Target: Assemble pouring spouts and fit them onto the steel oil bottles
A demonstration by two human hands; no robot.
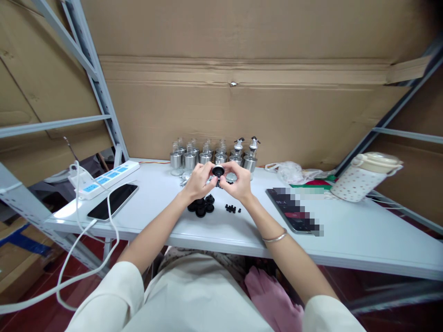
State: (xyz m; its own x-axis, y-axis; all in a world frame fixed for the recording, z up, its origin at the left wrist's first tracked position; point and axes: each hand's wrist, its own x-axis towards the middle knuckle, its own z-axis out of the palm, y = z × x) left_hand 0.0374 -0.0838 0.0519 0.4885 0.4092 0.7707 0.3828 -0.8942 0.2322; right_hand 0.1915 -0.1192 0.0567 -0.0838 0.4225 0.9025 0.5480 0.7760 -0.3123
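Between my two hands, above the table, is a round black bottle stopper (pixel 218 171) with a pale metallic rim. My left hand (pixel 200 181) grips it from the left, and my right hand (pixel 238 180) from the right, thumbs close together at its lower side. Just below my left hand lies a cluster of black stoppers (pixel 200 207). A group of tiny black parts (pixel 231 209) sits to the right of them. More small pieces behind my fingers are partly hidden. Beyond my hands stand several glass bottles with silver sleeves (pixel 189 160); two at the right carry pourer tops (pixel 238 144).
On the left are a white power strip (pixel 110 177), a phone (pixel 113 202) and a looping white cable (pixel 116 230). To the right lie another phone (pixel 289 210), a clear plastic bag (pixel 289 171) and a spotted flask (pixel 362 179). Cardboard (pixel 259 110) walls the back.
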